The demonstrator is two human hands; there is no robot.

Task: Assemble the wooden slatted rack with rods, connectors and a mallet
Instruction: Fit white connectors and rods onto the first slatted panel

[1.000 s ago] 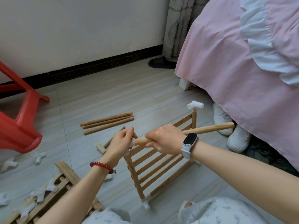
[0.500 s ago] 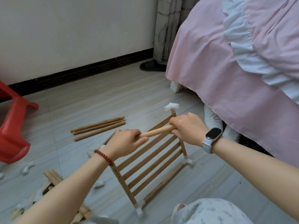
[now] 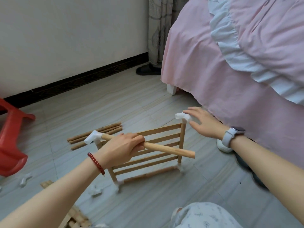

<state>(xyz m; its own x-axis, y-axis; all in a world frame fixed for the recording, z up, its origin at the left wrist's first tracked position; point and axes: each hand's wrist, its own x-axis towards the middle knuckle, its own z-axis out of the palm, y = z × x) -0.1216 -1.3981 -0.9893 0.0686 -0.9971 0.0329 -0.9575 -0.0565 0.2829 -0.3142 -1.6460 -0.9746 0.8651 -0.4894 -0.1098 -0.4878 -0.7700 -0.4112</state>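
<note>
Nearest me, at the bottom edge of the view, lay a loose pile of pale wooden slat pieces (image 3: 77, 219), not yet built into anything. Just beyond them a few small white plastic connectors (image 3: 25, 179) sat scattered on the grey tiled floor (image 3: 148, 203), so by my reckoning plenty of joining was left.

My left hand (image 3: 121, 148) had its fingers curled round a round, light wooden rod (image 3: 169, 148), gripping it near the middle. One end of that rod sat in the white plastic corner connector (image 3: 93, 137) on the near-left post; the other end hung free in the air, joined to nothing.

Under it stood the wooden slatted panel (image 3: 158, 145), upright on its edge, with white connectors at both bottom corners. That much of the rack looked done: one panel, four corners capped.

My right hand (image 3: 204, 124) was spread, fingers straight and holding nothing, fingertips just at the white T-shaped connector (image 3: 182, 116) on top of the far-right post.

Farther off, a bundle of spare wooden rods (image 3: 97, 135) lay on the floor, waiting. I could see no mallet anywhere. To the left was a red plastic stool (image 3: 11, 137), to the right a bed with a pink cover (image 3: 230, 63).
</note>
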